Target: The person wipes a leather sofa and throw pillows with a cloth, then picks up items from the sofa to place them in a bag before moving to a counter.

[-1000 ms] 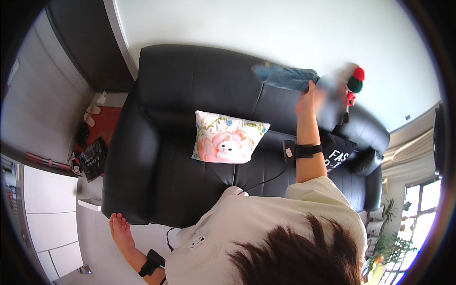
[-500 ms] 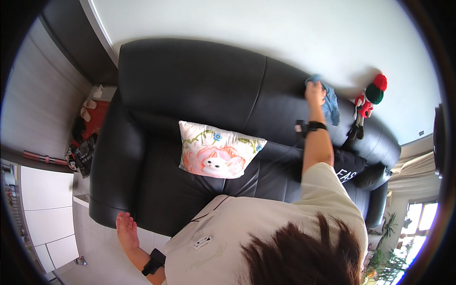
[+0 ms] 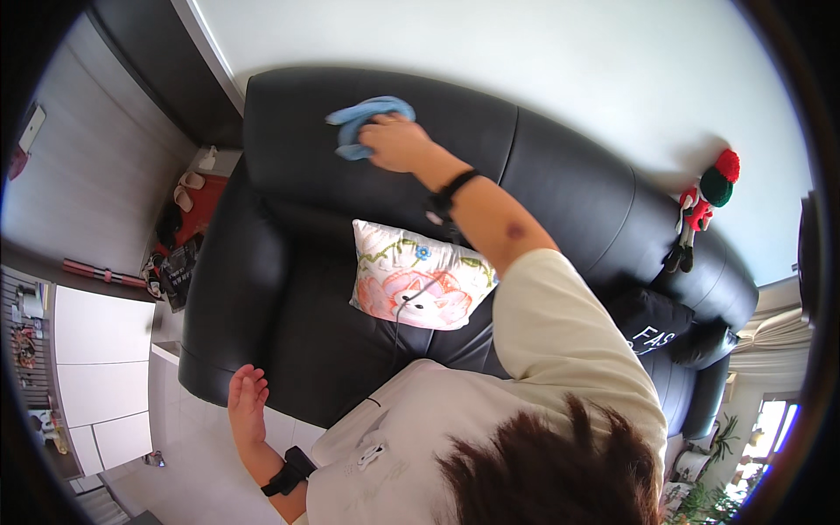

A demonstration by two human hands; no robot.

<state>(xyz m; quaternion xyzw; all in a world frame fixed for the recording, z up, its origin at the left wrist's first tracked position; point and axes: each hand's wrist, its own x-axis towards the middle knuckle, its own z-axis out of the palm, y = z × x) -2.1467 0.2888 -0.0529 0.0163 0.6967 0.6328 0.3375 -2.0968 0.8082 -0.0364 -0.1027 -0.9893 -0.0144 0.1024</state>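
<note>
My right hand (image 3: 398,144) grips a blue cloth (image 3: 357,114) and presses it against the left part of the black leather sofa's backrest (image 3: 297,131). The cloth is bunched under the fingers, its loose edge sticking out to the left. My left hand (image 3: 248,402) hangs in the air by the front of the sofa's left armrest, holding nothing, with its fingers stretched. Below my right forearm, a white pillow (image 3: 376,276) with a cat and flower pattern leans on the sofa seat. A thin dark cord crosses in front of it.
A knitted doll (image 3: 697,210) with a red and green hat sits on top of the backrest at the right. Black cushions (image 3: 652,319) lie on the right seat. White cabinets (image 3: 101,350) stand at the left, and slippers (image 3: 185,188) lie beyond the left armrest.
My right hand has swept the blue cloth leftward along the backrest, from near the doll to the left section. My left hand stays near the armrest, still open.
</note>
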